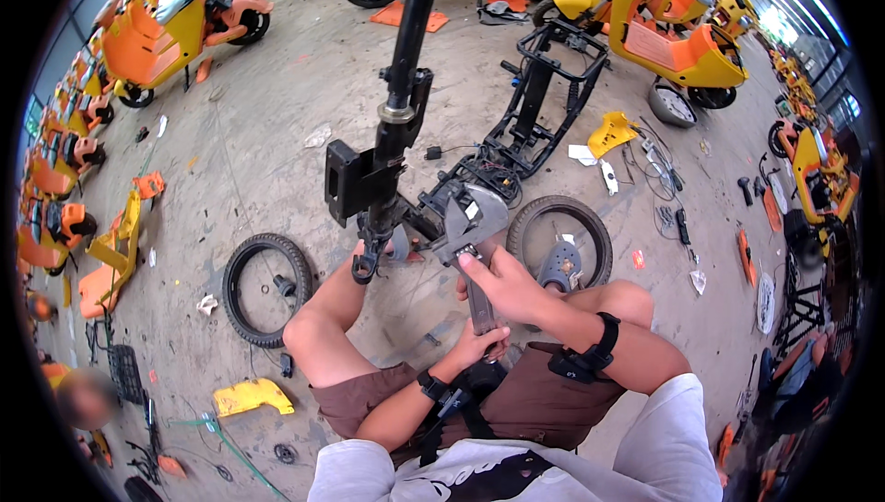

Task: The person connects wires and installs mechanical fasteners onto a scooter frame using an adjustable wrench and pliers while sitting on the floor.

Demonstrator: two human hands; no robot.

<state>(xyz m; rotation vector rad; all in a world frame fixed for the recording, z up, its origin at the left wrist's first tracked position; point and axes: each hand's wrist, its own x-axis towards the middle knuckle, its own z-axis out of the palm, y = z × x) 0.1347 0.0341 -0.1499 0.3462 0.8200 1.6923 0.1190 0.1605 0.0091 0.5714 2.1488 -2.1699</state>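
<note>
Between my knees I hold a long grey piece with a wide, rounded head [472,218], which looks like a grinder with its guard. My left hand [476,347] is wrapped round its lower end, near my lap. Higher up, my right hand [502,283] grips it just below the head, thumb lying on top. The head rests close to the stripped black scooter frame [525,138]; whether they touch, I cannot tell. Left of the head stands the frame's black steering column [403,73], with a black box-like bracket [352,181] on its side.
Bare tyres lie on both sides, a left tyre [241,318] and a right tyre [604,235] beside my shoe [559,267]. Yellow panels [253,398], cables [659,165] and loose parts litter the concrete floor. Yellow scooters [678,41] stand around; another person [811,373] is at far right.
</note>
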